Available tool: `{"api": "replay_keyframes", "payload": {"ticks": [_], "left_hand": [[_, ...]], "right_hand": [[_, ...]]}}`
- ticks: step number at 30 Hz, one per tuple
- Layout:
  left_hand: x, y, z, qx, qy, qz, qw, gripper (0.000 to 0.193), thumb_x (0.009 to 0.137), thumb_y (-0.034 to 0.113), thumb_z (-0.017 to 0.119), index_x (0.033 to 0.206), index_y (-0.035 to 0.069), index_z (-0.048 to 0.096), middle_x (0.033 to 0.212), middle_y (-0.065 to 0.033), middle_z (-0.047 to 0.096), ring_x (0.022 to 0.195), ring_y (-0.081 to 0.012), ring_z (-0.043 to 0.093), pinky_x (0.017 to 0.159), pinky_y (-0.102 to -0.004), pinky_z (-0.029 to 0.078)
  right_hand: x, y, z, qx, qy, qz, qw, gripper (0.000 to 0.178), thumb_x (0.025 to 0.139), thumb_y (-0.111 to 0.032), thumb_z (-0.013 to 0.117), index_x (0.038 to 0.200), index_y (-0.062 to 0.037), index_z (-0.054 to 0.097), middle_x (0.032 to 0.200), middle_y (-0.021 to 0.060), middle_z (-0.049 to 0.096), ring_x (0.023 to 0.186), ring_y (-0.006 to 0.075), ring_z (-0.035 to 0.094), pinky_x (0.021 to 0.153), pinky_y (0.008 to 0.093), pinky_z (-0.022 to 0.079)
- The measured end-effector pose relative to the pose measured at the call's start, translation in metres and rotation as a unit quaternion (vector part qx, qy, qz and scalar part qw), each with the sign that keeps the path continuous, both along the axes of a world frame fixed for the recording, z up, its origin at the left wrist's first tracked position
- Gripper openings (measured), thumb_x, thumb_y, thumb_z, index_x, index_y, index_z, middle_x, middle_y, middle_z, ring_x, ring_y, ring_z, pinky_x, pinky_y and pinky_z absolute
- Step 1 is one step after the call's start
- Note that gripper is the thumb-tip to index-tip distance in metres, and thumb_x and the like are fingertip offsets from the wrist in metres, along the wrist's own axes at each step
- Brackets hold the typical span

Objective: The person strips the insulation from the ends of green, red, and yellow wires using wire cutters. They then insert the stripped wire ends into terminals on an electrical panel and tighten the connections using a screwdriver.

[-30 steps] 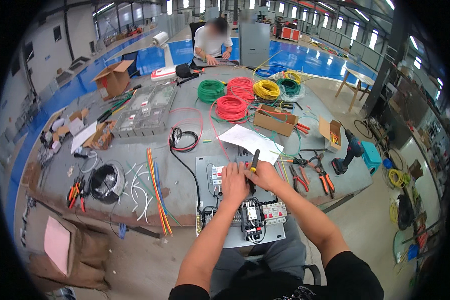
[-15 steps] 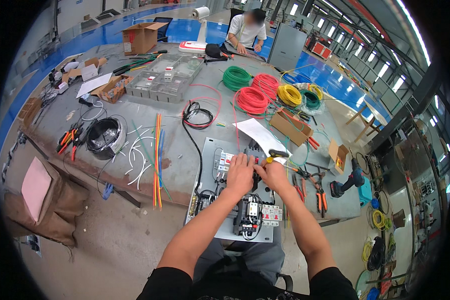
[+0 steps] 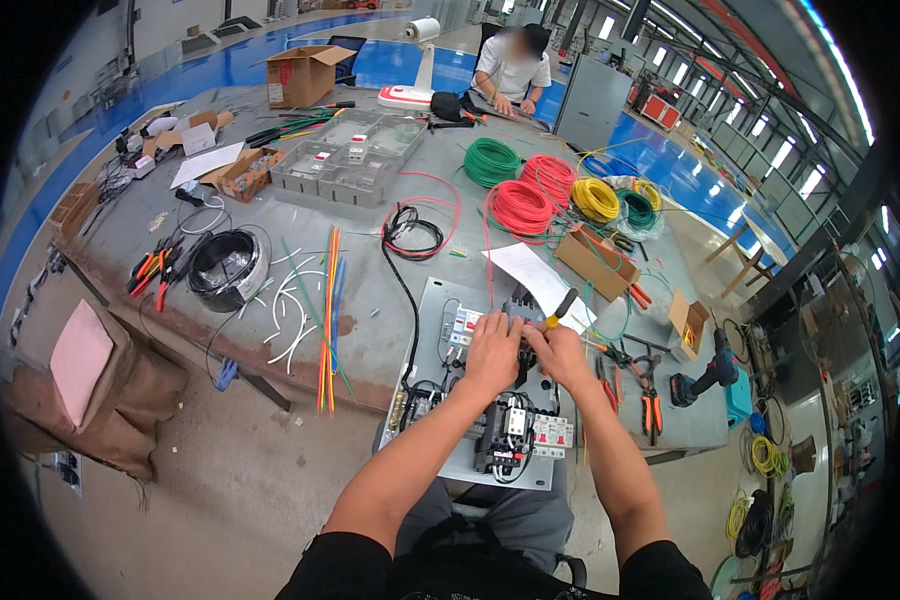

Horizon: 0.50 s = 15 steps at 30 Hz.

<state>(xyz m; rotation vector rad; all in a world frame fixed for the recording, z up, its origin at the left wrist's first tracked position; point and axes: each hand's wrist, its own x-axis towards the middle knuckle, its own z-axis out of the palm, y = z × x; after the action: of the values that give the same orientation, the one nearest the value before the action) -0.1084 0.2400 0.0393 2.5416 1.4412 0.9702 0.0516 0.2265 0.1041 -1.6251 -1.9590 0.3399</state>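
A metal mounting plate [image 3: 433,312] with electrical parts reaches over the table's near edge. My right hand [image 3: 562,357] is closed around a screwdriver [image 3: 564,306] with a black and yellow handle that tilts up to the right. Its tip is hidden among dark parts at the plate's upper right. Close beside it, my left hand [image 3: 496,352] lies over the same parts, fingers bent and together. A red wire [image 3: 490,270] runs down to those fingers, but what they grip is hidden. White breakers [image 3: 553,437] and a black contactor [image 3: 500,447] are on the plate's near end.
Right of the plate lie pliers [image 3: 651,412] and a cordless drill [image 3: 705,372]. Beyond are a paper sheet [image 3: 530,275], an open carton [image 3: 595,258] and wire coils [image 3: 522,207]. Cut wires [image 3: 331,330] and a black cable coil [image 3: 227,268] lie left. A person [image 3: 513,70] sits opposite.
The screwdriver's handle has swung from nearly level to pointing up and right. Both hands stay over the same parts. The whole view has shifted slightly.
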Motion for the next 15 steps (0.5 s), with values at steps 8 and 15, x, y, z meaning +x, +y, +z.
{"api": "replay_keyframes", "payload": {"ticks": [8,15], "left_hand": [[-0.003,-0.004,0.004,0.036,-0.013,0.004,0.999,0.066,0.074,0.013,0.077,0.136,-0.002,0.06,0.129,-0.0209,0.063,0.134,-0.0362,0.052,0.119,-0.0471,0.034],[-0.003,-0.004,0.006,0.03,-0.022,0.006,0.999,0.066,0.073,0.013,0.078,0.135,-0.001,0.06,0.129,-0.0202,0.063,0.135,-0.0356,0.052,0.119,-0.0474,0.034]], "right_hand": [[-0.004,0.0,0.005,0.008,-0.151,-0.023,0.988,0.044,0.095,-0.037,0.069,0.078,0.0025,0.073,0.077,0.0252,0.069,0.073,0.0446,0.067,0.07,0.051,0.055],[0.008,0.006,-0.001,0.018,-0.094,0.084,0.992,0.029,0.095,-0.025,0.071,0.089,0.0035,0.068,0.07,0.0179,0.068,0.059,0.035,0.067,0.061,0.0442,0.053]]}}
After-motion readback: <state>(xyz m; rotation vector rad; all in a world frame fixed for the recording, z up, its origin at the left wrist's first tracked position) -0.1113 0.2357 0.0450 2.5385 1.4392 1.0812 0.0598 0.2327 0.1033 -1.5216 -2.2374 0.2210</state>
